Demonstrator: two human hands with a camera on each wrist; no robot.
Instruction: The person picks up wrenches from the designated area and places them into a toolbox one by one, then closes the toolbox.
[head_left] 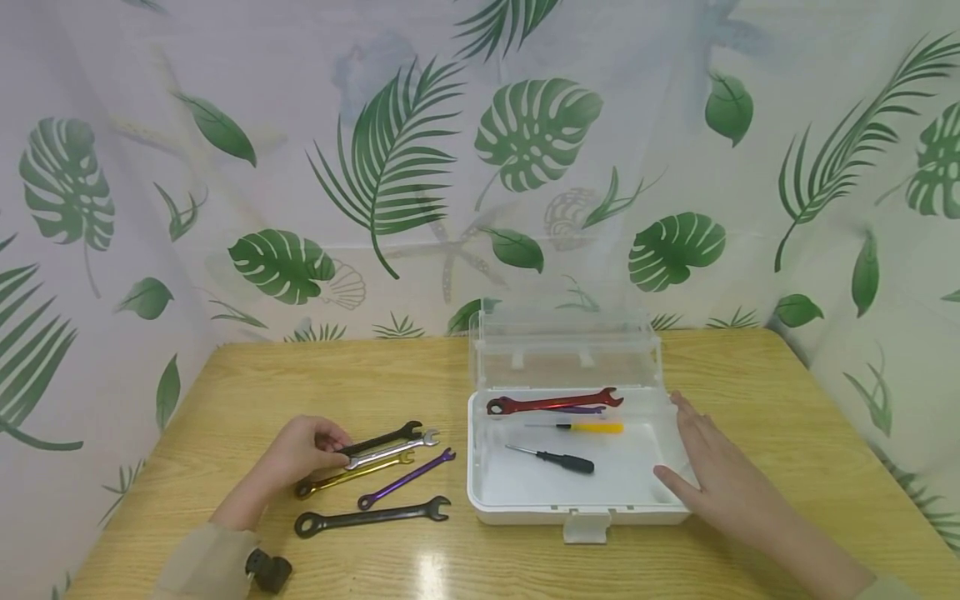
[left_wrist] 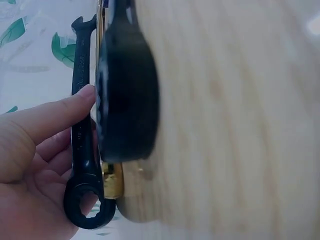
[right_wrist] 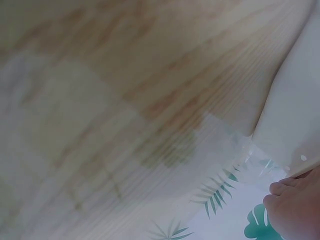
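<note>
My left hand (head_left: 300,454) pinches a black ratchet wrench (head_left: 386,437) between thumb and fingers, its ring end by the palm in the left wrist view. A silver wrench (head_left: 397,450) lies alongside it at the thumb tip. Right below are a gold wrench (head_left: 360,473), a small purple wrench (head_left: 408,479) and a larger black wrench (head_left: 375,517) on the table. My right hand (head_left: 723,479) rests at the right side of a white toolbox (head_left: 474,458), fingers extended along its wall and thumb over the rim. That hand shows only partly in the right wrist view.
The toolbox's clear lid (head_left: 566,354) stands raised at the back. Inside the box lie a red wrench (head_left: 555,402), another purple wrench (head_left: 585,410), a yellow-handled screwdriver (head_left: 596,427) and a black-handled screwdriver (head_left: 566,461). A latch (head_left: 587,527) hangs at the front. Leaf-print cloth rises behind the wooden table (head_left: 375,383).
</note>
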